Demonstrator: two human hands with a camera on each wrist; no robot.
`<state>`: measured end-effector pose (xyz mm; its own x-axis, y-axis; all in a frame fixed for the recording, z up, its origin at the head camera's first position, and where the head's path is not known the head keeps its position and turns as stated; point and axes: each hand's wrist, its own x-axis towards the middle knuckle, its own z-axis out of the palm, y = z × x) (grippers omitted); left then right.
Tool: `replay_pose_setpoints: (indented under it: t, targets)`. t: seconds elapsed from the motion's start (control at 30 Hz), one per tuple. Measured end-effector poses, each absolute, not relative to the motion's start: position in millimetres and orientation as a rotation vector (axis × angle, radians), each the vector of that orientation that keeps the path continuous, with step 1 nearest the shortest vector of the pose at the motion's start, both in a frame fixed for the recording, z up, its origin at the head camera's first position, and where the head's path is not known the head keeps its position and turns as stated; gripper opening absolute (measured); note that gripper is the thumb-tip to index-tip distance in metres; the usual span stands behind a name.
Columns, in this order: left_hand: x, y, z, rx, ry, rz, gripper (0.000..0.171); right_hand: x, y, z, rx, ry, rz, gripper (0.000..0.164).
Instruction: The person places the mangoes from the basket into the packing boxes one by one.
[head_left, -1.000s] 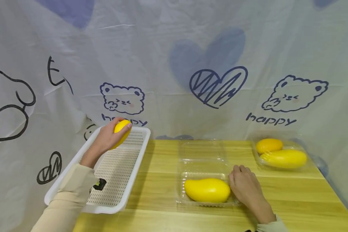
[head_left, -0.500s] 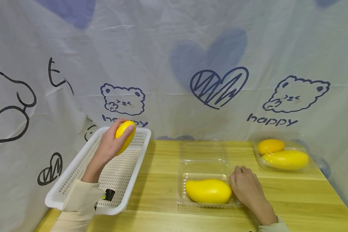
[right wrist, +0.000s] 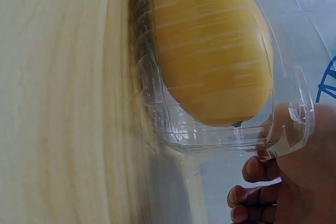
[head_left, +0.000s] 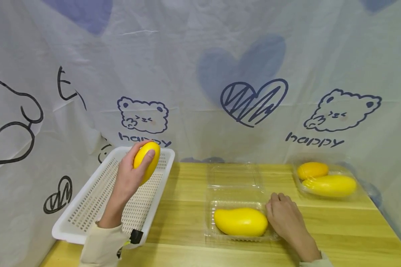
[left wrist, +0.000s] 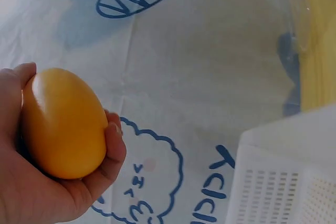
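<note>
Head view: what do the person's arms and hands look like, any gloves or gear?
Left hand and right hand: bare, no gloves or rings showing. Left sleeve: long, plain cream. Right sleeve: only a similar pale cuff shows. By the left cuff: a small black block with a yellow-green bit; purpose unclear.

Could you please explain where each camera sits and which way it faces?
Head: on the person's head, facing forward and down at the table and patterned curtain; shows the left hand, right hand and both sleeves.
Left wrist: on that wrist, facing past the held mango toward the patterned curtain; shows only the left hand.
Right wrist: on that wrist, facing the boxed mango through the clear container; shows only the right hand.
Shared: head and left wrist both show the held mango and white basket.
</note>
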<state>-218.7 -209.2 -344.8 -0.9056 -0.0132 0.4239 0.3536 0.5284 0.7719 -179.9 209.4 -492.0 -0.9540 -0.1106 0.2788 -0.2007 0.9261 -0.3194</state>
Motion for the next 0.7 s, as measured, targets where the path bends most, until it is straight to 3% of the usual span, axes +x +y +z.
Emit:
replay_pose_setpoints:
  t: [0.7]
  targets:
    - [-192.3,-188.3,-345.4,-0.423,-2.190,-1.513,0.043,-180.1,210.3,-491.6,0.211,-2.861,0.514,0.020]
